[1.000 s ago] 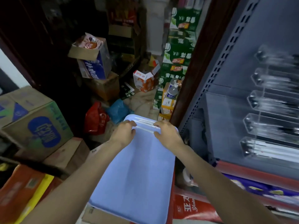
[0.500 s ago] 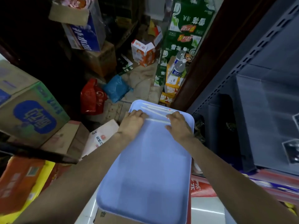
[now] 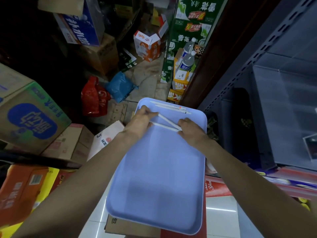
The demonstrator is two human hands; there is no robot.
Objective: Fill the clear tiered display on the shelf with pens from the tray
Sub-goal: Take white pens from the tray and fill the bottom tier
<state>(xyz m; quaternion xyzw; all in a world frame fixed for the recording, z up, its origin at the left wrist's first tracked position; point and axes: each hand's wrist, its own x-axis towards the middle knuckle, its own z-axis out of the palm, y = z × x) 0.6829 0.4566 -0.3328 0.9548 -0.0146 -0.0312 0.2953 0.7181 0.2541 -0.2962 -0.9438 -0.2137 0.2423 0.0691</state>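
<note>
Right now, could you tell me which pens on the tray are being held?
The two nearer pens, gripped between left hand and right hand; the far-edge pens lie untouched.

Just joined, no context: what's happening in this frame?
A person is picking white pens off a light blue tray. The left hand and right hand each pinch the ends of two white pens that splay apart toward the left hand and meet at the right hand. A few more pens lie along the tray's far edge. The clear display is not clearly in view on the grey shelf unit to the right.
</note>
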